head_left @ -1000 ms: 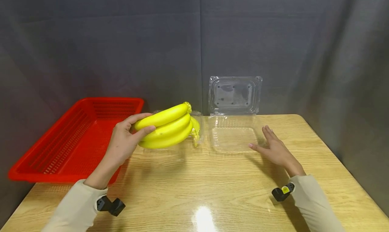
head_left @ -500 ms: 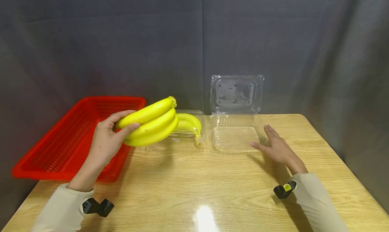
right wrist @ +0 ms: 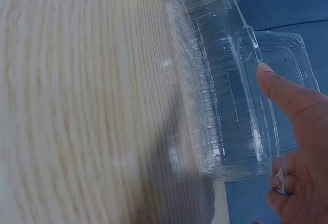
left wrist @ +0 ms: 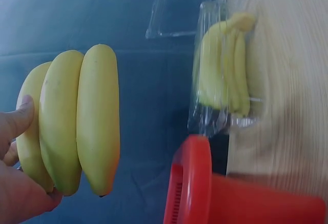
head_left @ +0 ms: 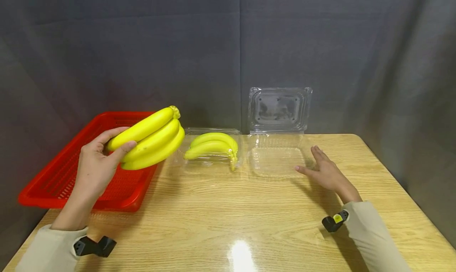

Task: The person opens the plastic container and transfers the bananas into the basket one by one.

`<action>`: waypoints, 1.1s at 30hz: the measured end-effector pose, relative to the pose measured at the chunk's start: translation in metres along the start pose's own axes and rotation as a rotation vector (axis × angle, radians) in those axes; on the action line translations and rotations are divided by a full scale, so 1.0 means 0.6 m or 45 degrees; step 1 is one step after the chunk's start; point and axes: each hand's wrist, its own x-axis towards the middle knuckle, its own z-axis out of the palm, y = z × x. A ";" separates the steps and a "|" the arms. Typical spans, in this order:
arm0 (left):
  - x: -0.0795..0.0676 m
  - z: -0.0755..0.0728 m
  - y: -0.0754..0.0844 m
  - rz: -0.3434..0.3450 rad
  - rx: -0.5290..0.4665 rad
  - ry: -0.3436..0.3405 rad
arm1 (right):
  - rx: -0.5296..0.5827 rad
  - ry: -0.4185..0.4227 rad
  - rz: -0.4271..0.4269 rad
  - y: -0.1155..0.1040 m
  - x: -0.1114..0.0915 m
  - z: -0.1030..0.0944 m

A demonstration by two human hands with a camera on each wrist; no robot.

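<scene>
My left hand (head_left: 94,165) grips a bunch of yellow bananas (head_left: 151,139) by its tip end, the stem pointing up and to the right. It holds the bunch over the right part of a red basket (head_left: 133,202). In the left wrist view the thumb lies along one side of these bananas (left wrist: 61,121). My right hand (head_left: 327,175) has its fingers extended at the right edge of a clear plastic clamshell (head_left: 276,143), whose lid (head_left: 280,107) stands up behind it. The right wrist view has the thumb (right wrist: 287,93) right at the clamshell's rim.
A second clear clamshell (head_left: 194,167) stands to the left of the first, with another bunch of bananas (head_left: 213,143) inside. Both are near the back edge of the wooden table (head_left: 213,220), before a grey curtain (head_left: 178,58). The basket sits at the table's left.
My left hand has carried the bananas leftward, from in front of the second clamshell to over the basket, uncovering the bunch inside that clamshell. The right hand stays at the open clamshell.
</scene>
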 end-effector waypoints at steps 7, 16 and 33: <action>-0.004 -0.024 -0.015 -0.037 0.055 0.070 | 0.004 0.004 -0.005 0.001 0.001 -0.001; -0.021 -0.050 -0.045 -0.135 0.075 0.073 | 0.003 0.008 -0.012 0.001 0.003 -0.001; -0.023 -0.078 -0.097 -0.266 0.057 0.111 | 0.015 0.006 -0.001 0.000 0.001 0.002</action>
